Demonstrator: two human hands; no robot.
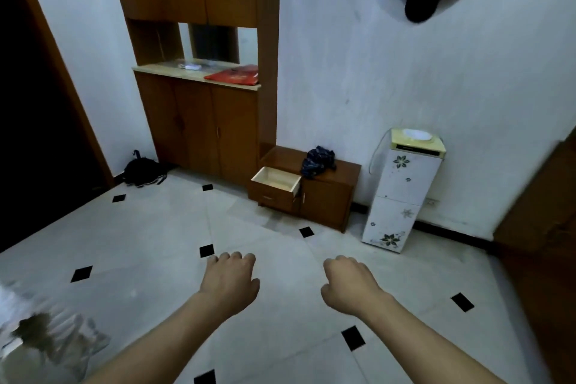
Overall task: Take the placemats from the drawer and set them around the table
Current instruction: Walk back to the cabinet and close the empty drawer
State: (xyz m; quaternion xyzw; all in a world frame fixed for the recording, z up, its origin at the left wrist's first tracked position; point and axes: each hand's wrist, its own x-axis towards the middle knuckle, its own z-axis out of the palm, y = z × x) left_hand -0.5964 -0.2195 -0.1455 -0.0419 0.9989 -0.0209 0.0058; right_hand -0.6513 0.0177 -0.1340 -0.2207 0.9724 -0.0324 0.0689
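A low wooden cabinet (327,193) stands against the far wall with its left drawer (276,185) pulled out; the drawer's pale inside looks bare, and no placemats show anywhere. My left hand (229,277) and my right hand (349,282) are stretched out in front of me over the tiled floor, well short of the drawer. Both have the fingers curled under with nothing in them. A blurred glass-like edge with a dark patterned shape (40,337) shows at the lower left; I cannot tell what it is.
A tall wooden cupboard (199,121) has a red flat item (233,75) on its counter. Dark cloth (318,160) lies on the low cabinet. A white water dispenser (402,193) stands to its right, a black bag (141,171) in the left corner, a dark doorway at left.
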